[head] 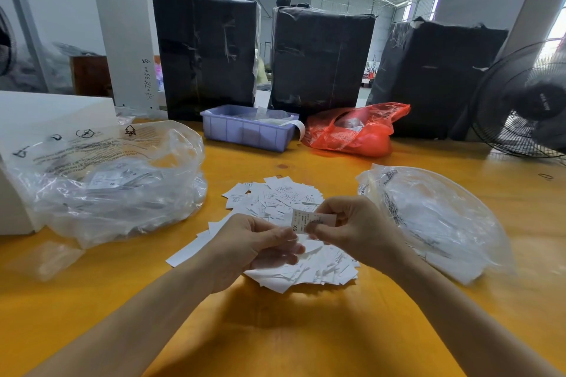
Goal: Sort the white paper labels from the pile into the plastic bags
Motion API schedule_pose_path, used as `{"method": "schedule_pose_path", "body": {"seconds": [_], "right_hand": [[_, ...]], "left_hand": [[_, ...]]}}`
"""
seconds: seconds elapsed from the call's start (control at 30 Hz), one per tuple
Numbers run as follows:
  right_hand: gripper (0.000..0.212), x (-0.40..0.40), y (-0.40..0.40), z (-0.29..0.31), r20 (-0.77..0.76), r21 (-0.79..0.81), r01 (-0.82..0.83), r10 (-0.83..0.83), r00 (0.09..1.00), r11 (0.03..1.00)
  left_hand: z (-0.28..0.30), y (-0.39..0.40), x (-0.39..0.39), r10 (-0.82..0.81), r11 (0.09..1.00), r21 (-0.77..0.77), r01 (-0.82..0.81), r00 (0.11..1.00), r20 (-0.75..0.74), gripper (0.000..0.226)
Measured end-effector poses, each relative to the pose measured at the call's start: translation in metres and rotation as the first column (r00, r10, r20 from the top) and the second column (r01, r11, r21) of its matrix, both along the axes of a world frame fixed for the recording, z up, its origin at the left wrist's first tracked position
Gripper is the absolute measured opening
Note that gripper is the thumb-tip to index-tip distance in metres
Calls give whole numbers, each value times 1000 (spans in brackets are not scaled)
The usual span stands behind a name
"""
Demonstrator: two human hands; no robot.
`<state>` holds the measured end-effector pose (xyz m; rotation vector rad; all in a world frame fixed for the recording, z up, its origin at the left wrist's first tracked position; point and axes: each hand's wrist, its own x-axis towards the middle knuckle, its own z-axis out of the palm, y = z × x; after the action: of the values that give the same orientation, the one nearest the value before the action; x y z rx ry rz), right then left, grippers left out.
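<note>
Label inspection in progress over the pile, both hands engaged on one label.

I am observing the left hand [254, 245] and the right hand [352, 229] pinching a single white label [309, 219] between them, just above the pile of white labels [275, 199] that is lying on the yellow worktop [306, 330]; the label is showing the marking "XS". A clear plastic bag [107, 180] is sitting open to the left of the pile with labels lying inside it, and a second clear plastic bag [438, 217] is lying to the right, just beside the right hand. Behind the pile, a purple tray [248, 131] and a red plastic bag [355, 131] are standing in front of three black-wrapped parcels [321, 61]. A black fan [526, 101] is standing at the far right.
</note>
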<state>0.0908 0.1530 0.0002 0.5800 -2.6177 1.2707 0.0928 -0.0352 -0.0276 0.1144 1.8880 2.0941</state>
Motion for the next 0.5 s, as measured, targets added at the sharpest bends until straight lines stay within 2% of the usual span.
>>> {"method": "schedule_pose_path", "body": {"seconds": [0.23,0.37,0.5], "right_hand": [[7,-1,1,-2,-6,16,-16,16,1000,1000],[7,-1,1,-2,20,19,-35,34,999,999],[8,-2,1,0,113,-73,-76,84,990,994]], "left_hand": [[0,-1,-1,30,999,41,-30,1000,4,19],[-1,0,-1,42,999,15,-42,998,-38,17],[-4,2,0,-13,999,-51,8,995,-99,20]]}}
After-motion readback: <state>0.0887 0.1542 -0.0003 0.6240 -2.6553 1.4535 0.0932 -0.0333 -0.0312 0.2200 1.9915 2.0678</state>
